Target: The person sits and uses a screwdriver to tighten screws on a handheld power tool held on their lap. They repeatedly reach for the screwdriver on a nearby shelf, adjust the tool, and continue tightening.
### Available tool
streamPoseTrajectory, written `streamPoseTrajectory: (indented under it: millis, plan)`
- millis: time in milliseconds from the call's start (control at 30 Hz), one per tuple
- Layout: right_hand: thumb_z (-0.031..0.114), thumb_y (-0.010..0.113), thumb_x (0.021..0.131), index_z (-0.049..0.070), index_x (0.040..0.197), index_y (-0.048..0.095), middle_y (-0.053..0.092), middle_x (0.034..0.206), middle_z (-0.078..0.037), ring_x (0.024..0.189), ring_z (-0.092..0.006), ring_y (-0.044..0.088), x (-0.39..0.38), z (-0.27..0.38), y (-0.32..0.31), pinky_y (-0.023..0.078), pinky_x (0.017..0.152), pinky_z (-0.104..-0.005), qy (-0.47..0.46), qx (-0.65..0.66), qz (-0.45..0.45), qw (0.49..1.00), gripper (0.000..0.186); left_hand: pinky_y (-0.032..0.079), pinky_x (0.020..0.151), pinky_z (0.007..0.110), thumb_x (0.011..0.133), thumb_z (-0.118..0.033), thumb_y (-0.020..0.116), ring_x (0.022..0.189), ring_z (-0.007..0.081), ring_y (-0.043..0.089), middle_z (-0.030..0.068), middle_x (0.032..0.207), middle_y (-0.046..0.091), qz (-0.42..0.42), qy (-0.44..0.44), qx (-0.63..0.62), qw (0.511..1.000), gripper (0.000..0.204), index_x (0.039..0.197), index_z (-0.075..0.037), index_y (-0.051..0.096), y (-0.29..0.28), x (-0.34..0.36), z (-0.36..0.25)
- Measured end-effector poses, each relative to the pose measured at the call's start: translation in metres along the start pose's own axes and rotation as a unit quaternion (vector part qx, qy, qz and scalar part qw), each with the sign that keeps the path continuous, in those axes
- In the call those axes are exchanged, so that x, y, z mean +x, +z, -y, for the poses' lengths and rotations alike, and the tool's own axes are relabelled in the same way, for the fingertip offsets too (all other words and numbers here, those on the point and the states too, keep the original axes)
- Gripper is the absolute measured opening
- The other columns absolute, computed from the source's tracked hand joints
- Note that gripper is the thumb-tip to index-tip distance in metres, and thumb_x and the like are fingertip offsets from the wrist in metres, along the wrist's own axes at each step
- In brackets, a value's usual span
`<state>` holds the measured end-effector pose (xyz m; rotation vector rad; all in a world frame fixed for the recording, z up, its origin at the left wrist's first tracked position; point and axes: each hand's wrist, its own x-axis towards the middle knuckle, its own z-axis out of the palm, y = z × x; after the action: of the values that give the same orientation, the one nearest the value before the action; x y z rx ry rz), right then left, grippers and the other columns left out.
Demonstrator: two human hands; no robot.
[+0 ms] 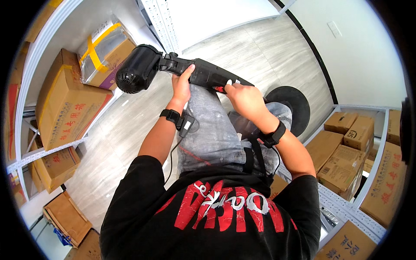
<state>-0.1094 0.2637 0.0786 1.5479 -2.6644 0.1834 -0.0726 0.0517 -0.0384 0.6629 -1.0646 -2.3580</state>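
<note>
A long black device [208, 74] with a hinged, rounded, vented head [138, 69] lies across my thighs, its head end to the left. My left hand [182, 89] is wrapped round its body near the hinge, thumb on top. Over the right part of the body, my right hand [246, 100] is closed, fingers curled. A small red piece [219, 89] and a small white piece [229, 82] show at its fingertips; whether they belong to the device or are held cannot be told. Both wrists wear black bands with a cable.
Shelves with cardboard boxes [71, 108] stand on the left, one silvery box [95, 56] taped in yellow. More boxes [342, 167] fill the right shelf. A round black disc [299, 108] is on the floor beside my right knee. A white shelf unit [216, 26] stands ahead.
</note>
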Motion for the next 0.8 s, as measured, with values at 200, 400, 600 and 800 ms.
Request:
streamPoseTrajectory:
  millis: [200,400,600,800]
  plan:
    - [0.018,0.065,0.083,0.006,0.086,0.061,0.067,0.073,-0.015,0.069,-0.0307,0.067,0.019,0.02,-0.01,0.053,0.06,-0.0402,0.142,0.079,0.041,0.986,0.013,0.047,0.086,0.029,0.084,-0.009,0.071,0.092,0.014,0.062,0.0043,0.1,0.067,0.012,0.0,0.009,1.0,0.02,0.102,-0.003,0.065,-0.001,0.001,-0.002]
    - [0.025,0.071,0.08,0.006,0.096,0.059,0.064,0.073,-0.014,0.073,-0.0321,0.066,0.016,0.019,-0.021,0.052,0.06,-0.0425,0.115,0.035,0.097,0.988,0.027,0.047,0.088,0.029,0.084,-0.008,0.07,0.095,0.0145,0.062,0.0048,0.102,0.067,0.029,-0.01,0.01,0.999,0.02,0.103,-0.002,0.065,0.001,0.0,-0.006]
    - [0.015,0.065,0.076,0.007,0.101,0.062,0.058,0.08,-0.006,0.073,-0.0237,0.065,-0.003,0.004,-0.015,0.052,0.058,-0.0342,-0.08,-0.046,0.014,0.996,0.026,0.047,0.089,0.03,0.085,-0.009,0.069,0.097,0.0149,0.062,0.0066,0.106,0.067,0.04,-0.001,0.017,0.999,0.027,0.111,0.0,0.066,-0.005,0.002,-0.002]
    - [0.013,0.06,0.079,0.01,0.09,0.063,0.056,0.074,-0.006,0.057,-0.0215,0.063,-0.009,0.004,0.002,0.05,0.049,-0.0333,-0.057,-0.004,-0.052,0.997,0.012,0.047,0.088,0.03,0.085,-0.008,0.069,0.096,0.0148,0.062,0.0056,0.104,0.066,0.033,-0.01,0.022,0.999,0.025,0.108,-0.001,0.065,0.0,-0.002,-0.004]
